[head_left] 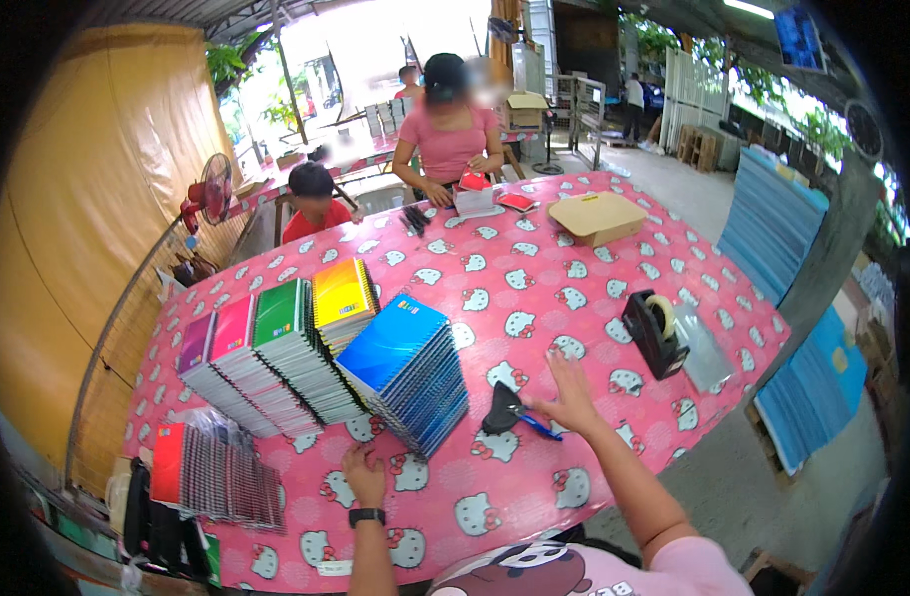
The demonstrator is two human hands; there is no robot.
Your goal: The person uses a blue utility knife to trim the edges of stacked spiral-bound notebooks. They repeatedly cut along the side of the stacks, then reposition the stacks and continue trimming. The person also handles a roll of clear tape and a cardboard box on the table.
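My right hand [566, 389] lies on the table with its fingers spread, holding nothing. Just left of it are a blue-handled tool [540, 427], perhaps small pliers, and a black flat piece [499, 409]. My left hand [363, 475], with a dark band on the wrist, rests open on the cloth by the foot of a tall stack of blue spiral notebooks [395, 343]. Further left stand stacks of yellow notebooks [344, 290], green notebooks [281, 313], pink notebooks [233, 326] and purple notebooks [196, 340]. A row of red notebooks [167, 467] sits at the near left.
A black tape dispenser [645, 333] stands right of my right hand, beside a clear plastic packet [705, 348]. Beyond lies a tan box [599, 217]. Across the pink patterned table [514, 263], a person [449, 139] handles small red-covered pads [475, 189]; another person [314, 209] is alongside.
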